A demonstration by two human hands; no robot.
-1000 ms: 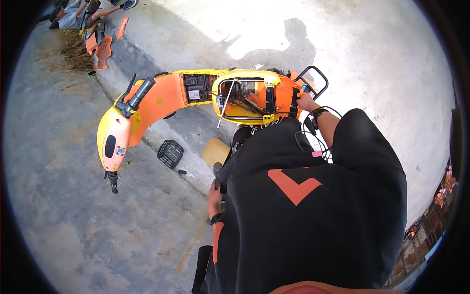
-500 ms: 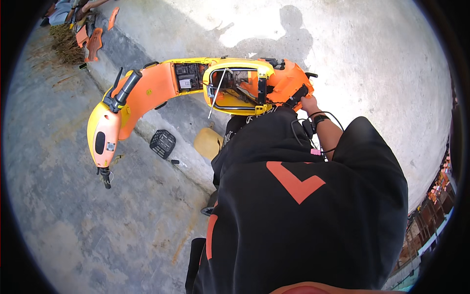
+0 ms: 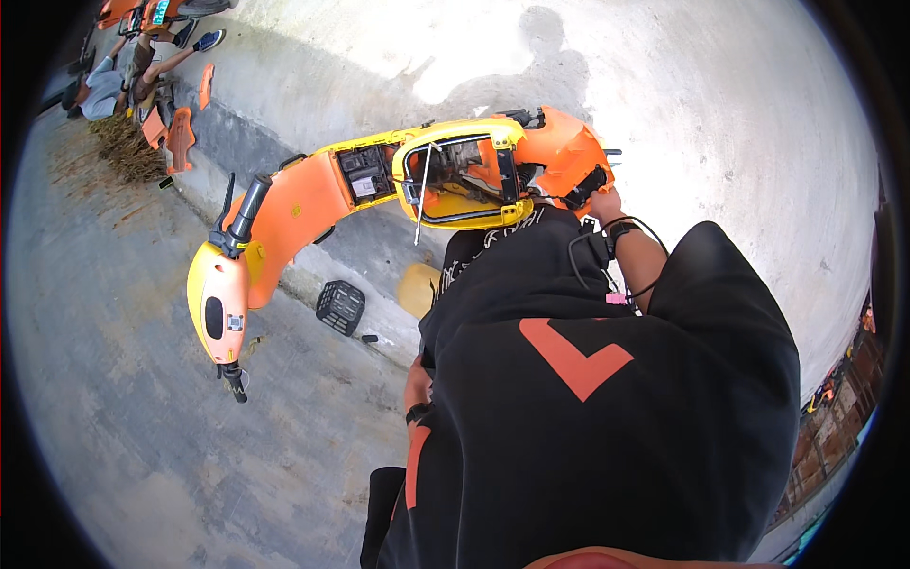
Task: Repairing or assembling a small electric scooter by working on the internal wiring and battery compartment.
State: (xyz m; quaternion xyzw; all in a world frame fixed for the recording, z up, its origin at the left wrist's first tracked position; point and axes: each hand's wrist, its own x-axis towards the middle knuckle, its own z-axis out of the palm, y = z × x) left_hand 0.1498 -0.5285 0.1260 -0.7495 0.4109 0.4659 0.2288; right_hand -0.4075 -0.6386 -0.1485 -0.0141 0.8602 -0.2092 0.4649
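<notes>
"Head view: right hand (image 3: 605, 203)?"

"Closed on the orange tail panel (image 3: 569, 144) at the scooter (image 3: 303, 204) rear."

"Left hand (image 3: 417, 383)?"

"Apart from it, partly behind the black shirt (image 3: 607, 446); its grip I cannot tell."

"And the scooter?"

"Just beyond the shirt, a black crate (image 3: 339, 308) near it on the concrete (image 3: 284, 436)."

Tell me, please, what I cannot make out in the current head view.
All in the head view:
Left hand: its grip, and anything in it, is hidden by the black shirt.
Right hand: how its grip meets the orange rear panel is too small to tell.
Yellow object: partly covered by dark clothing.
Distant orange vehicle: cut off by the upper edge.
Co-worker: hands too small to make out.
</notes>
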